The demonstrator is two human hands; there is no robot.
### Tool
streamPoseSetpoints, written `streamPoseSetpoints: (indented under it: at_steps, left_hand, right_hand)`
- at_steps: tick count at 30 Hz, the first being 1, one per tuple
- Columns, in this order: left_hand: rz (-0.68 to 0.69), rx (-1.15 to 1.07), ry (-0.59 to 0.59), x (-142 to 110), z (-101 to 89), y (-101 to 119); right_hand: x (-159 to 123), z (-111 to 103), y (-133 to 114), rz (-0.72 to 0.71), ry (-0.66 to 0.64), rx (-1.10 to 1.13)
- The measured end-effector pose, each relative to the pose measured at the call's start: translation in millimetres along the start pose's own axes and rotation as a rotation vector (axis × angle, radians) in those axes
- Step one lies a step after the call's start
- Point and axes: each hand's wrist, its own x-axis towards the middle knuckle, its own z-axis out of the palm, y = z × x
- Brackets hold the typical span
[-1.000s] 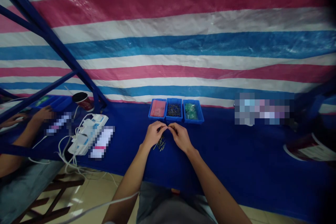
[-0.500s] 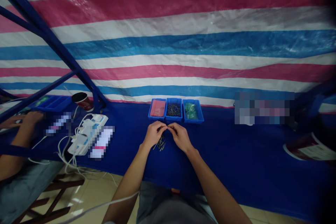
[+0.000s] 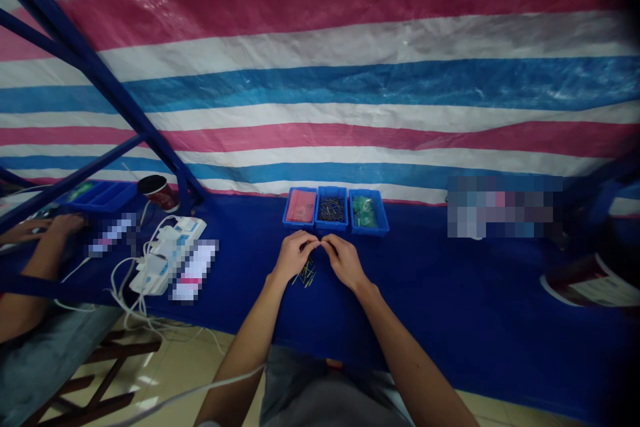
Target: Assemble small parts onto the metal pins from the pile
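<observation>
My left hand and my right hand meet fingertip to fingertip over the blue table, both pinched closed on something too small to make out. A small pile of thin metal pins lies on the cloth just under them. Three small blue bins stand right behind my hands: one with red pieces, one with dark pins, one with green pieces.
A white power strip with cables lies at the left, a dark cup behind it. Another person's arm and hand work at the far left beside blue frame bars. A striped tarp backs the table.
My hands have stayed together in nearly the same spot. The other person's hand at the far left has drawn back slightly to the left.
</observation>
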Motion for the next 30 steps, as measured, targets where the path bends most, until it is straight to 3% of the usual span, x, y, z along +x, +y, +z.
streamPoseSetpoints:
  at_steps: [12,30]
  left_hand:
    - [-0.01,0.004,-0.007,-0.5,-0.1,-0.7]
    - [-0.019,0.008,0.016,-0.7,-0.4,-2.7]
  right_hand:
    - [-1.1,1.7,4.8,0.07,-0.064,-0.108]
    - [0.0,1.1,0.5,-0.002,0.088,0.071]
